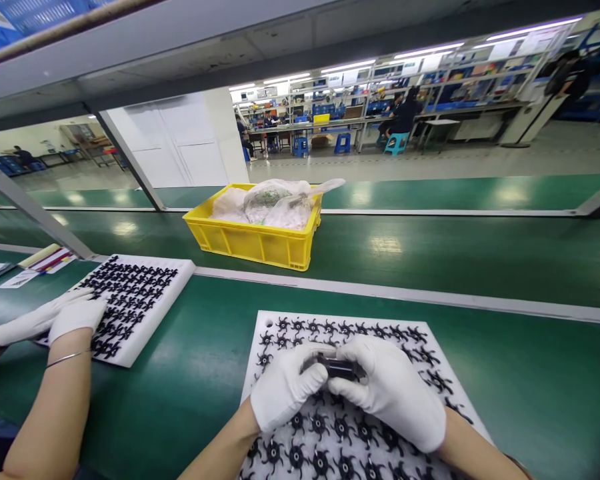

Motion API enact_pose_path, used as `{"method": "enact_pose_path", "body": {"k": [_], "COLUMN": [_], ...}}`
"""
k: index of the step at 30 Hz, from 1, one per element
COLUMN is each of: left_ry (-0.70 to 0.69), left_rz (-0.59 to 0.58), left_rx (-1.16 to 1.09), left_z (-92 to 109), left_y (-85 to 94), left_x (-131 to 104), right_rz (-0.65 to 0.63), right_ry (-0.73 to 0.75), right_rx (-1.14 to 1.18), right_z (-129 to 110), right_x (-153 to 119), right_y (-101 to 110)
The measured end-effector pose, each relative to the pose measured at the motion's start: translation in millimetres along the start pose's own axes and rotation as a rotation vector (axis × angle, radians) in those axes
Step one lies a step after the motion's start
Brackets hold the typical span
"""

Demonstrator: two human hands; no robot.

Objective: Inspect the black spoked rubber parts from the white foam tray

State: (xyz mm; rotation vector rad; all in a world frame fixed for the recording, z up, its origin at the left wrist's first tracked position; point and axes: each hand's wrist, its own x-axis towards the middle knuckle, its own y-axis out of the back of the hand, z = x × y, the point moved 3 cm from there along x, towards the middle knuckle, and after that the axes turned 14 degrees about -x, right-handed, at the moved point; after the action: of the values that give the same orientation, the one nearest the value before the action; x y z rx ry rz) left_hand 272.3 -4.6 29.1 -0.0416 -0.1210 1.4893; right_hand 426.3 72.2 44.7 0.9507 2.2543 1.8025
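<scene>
My left hand (293,383), in a white glove, closes its thumb and fingers on one end of a small black cylindrical part (339,369). The other end is pinched by my right hand (390,387), gloved too. Both hands hold the part just above a white board (266,350) that carries rows of black star-shaped impellers (321,461) with curved blades. Most of the cylinder's ends lie behind my fingers. My wrists and gloves cover the middle of the board.
At left, a co-worker's gloved hands (77,313) rest over a second white board (183,270) of black impellers. A yellow bin (250,247) with clear plastic bags stands beyond on the green bench (200,333). A grey shelf beam (190,50) crosses overhead.
</scene>
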Motion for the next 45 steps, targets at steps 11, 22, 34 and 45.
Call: {"method": "enact_pose_path", "body": {"k": [11,22,34,45], "left_ry": [-0.059,-0.189,-0.245,-0.344], "left_rz": [0.016,0.067,0.174,0.121], "left_rx": [-0.202,-0.013,0.035,0.266], "left_z": [11.0,3.4,-0.6,-0.2], "left_y": [-6.8,-5.8,-1.4,-3.9], "left_x": [-4.7,-5.0,-7.8,-12.0], "right_rz": [0.077,0.009,-0.266,-0.244], "right_ry": [0.003,-0.11,0.02,0.17], "right_rx": [-0.056,0.175,0.332,0.408], "right_z": [-2.6,8.6,-0.6,0.4], "right_x": [-7.4,-6.5,-0.9,-0.5], "right_y": [4.1,3.1,0.6,-11.9]}}
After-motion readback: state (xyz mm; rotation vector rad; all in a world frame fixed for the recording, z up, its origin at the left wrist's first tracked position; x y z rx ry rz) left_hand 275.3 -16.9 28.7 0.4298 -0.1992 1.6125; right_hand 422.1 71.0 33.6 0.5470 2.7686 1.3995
